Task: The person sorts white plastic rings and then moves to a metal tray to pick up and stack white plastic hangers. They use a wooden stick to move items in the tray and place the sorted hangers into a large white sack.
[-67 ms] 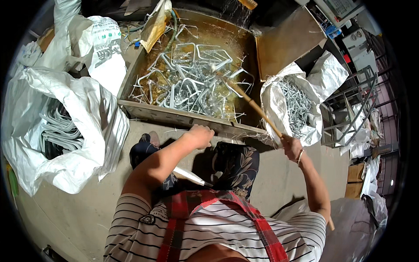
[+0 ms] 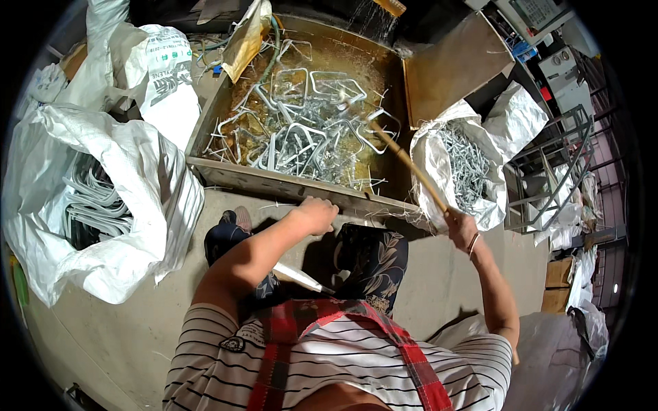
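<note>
My right hand [image 2: 460, 229] is closed around a long bamboo stick [image 2: 410, 163]. The stick slants up and left over a metal tank [image 2: 274, 179] of shallow brownish water; its blurred far end is among the pieces there. In the tank lies a tangled heap of pale grey bent plastic pieces [image 2: 301, 140], frame-like and hook-like, some partly under water. Just outside the front wall of the tank, my left hand [image 2: 317, 216] has its fingers curled in; whatever they hold, if anything, is hidden. A thin white strip [image 2: 277, 205] lies on the floor beside it.
At left stands a white woven sack [image 2: 147, 205] with stacked grey curved pieces [image 2: 99, 205]. Right of the tank, another sack [image 2: 432, 157] holds small grey pieces [image 2: 466, 164]. A brown board [image 2: 452, 68] leans behind it, near a metal frame [image 2: 558, 178]. Water falls from a yellowish chute [image 2: 391, 7].
The stick's far part has swung slightly to the right, and my right hand has shifted a little. Some pieces in the tank have spread and moved in the water. My left hand stays put.
</note>
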Motion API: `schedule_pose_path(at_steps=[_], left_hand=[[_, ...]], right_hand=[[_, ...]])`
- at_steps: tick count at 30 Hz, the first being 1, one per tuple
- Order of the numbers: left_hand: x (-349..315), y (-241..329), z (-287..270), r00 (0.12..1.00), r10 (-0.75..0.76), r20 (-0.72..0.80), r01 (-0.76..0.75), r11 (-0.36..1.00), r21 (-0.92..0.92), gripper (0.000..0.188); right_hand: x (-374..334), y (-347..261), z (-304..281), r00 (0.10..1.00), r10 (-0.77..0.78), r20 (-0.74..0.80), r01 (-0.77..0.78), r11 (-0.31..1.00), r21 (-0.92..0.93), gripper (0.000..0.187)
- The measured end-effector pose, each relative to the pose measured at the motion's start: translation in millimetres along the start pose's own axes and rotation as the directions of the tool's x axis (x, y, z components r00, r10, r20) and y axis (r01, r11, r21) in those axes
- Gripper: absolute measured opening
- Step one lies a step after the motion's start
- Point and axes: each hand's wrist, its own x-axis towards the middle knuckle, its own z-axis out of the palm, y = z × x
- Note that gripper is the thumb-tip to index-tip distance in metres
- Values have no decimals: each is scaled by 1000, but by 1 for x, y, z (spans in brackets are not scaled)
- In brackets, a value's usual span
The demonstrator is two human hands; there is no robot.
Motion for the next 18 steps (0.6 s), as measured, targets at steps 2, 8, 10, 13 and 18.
schedule_pose_path(at_steps=[2, 8, 10, 13, 18], left_hand=[[0, 1, 1, 1000, 22, -15, -22, 1000, 8, 43], [1, 4, -8, 1000, 5, -19, -6, 999, -36, 41], [5, -3, -10, 1000, 4, -16, -5, 998, -63, 41], [0, -23, -11, 985, -62, -159, 48, 995, -88, 38], [5, -35, -20, 975, -76, -211, 61, 995, -76, 30]], right_hand=[[27, -32, -9, 986, -128, -110, 118, 989, -92, 24], [214, -120, -3, 923, -382, -51, 359, 899, -251, 29], [277, -158, 9, 959, -285, 7, 265, 884, -385, 28], [297, -248, 29, 991, -130, -4, 111, 856, -505, 29], [358, -233, 102, 992, -121, 39, 124, 856, -503, 27]])
